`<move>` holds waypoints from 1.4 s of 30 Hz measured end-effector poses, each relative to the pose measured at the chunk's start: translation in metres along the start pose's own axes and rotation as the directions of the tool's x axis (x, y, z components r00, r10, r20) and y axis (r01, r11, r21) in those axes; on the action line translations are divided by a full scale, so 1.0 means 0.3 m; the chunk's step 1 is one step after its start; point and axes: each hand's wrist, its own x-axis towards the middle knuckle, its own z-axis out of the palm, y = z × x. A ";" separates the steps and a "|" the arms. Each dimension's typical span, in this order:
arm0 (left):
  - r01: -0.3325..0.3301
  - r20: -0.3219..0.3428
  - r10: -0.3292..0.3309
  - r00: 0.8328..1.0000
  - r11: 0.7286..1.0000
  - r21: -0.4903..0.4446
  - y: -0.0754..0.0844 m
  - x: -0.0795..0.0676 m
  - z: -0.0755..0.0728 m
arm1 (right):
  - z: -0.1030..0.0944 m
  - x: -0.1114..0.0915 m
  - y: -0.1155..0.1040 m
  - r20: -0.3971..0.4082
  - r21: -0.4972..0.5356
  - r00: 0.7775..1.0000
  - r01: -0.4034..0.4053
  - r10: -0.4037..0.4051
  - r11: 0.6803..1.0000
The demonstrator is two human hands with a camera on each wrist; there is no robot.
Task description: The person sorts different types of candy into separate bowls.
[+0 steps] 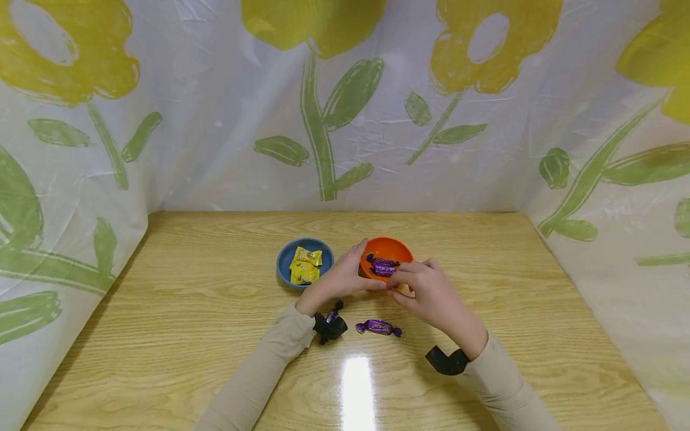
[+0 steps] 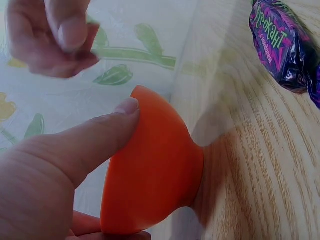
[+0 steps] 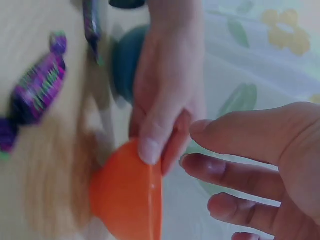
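Observation:
An orange bowl [image 1: 389, 246] stands on the table, and purple-wrapped candies [image 1: 383, 267] lie inside it. My left hand [image 1: 345, 272] grips the bowl at its left side; in the left wrist view its thumb lies along the outer wall near the rim. Over the bowl's near right edge hovers my right hand [image 1: 431, 294]. Its fingers are loosely bent, and the right wrist view shows nothing between thumb and fingers [image 3: 240, 177]. A purple candy [image 1: 379, 327] lies on the table just in front of the bowl. Another purple candy [image 1: 333, 313] is partly hidden by the left wrist's black strap.
To the left of the orange bowl stands a blue bowl [image 1: 284, 277] holding yellow-wrapped candies [image 1: 305, 266]. A black wrist mount [image 1: 447, 361] sits on the right wrist. Flower-printed white sheeting [image 1: 215, 120] borders the wooden table [image 1: 205, 335] at the back and sides.

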 end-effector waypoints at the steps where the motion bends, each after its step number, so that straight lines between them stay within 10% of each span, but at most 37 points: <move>1: 0.001 -0.002 -0.001 1.000 1.000 0.001 0.000 0.000 0.000 | 0.007 -0.009 -0.006 0.003 0.002 1.000 0.010 -0.010 1.000; 13: 0.037 -0.013 -0.037 0.999 0.999 0.006 0.000 0.002 0.005 | 0.116 -0.085 -0.057 0.234 -0.031 0.972 0.018 -0.010 0.999; 42: 0.007 -0.020 -0.008 1.000 1.000 -0.021 0.000 -0.001 0.008 | 0.129 -0.063 -0.071 0.200 0.057 0.980 0.008 -0.019 0.998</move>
